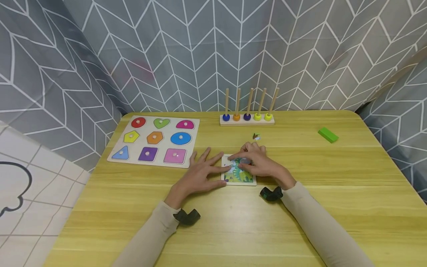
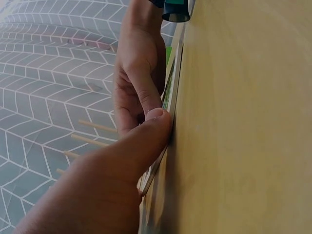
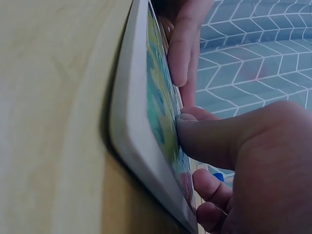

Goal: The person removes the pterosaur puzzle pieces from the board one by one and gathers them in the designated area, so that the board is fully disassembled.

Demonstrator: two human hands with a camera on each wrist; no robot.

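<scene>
In the head view a small picture puzzle (image 1: pixel 238 178) with a pale frame and a green dinosaur picture lies on the table. My left hand (image 1: pixel 200 175) reaches its left side with spread fingers, some over the frame. Its thumb lies along the frame's edge in the left wrist view. My right hand (image 1: pixel 261 163) is over the upper right of the puzzle, index finger stretched across it. The thumb touches the picture surface (image 3: pixel 163 97) in the right wrist view, while the other fingers bend beyond the frame. A loose puzzle piece (image 1: pixel 256 137) lies behind the right hand.
A board of coloured knobbed shapes (image 1: pixel 156 148) lies at the left. At the back stands a wooden peg rack (image 1: pixel 247 122) with coloured beads on upright pegs. A green block (image 1: pixel 328 134) sits at the right, and a patterned curtain (image 1: pixel 213 55) hangs behind the table.
</scene>
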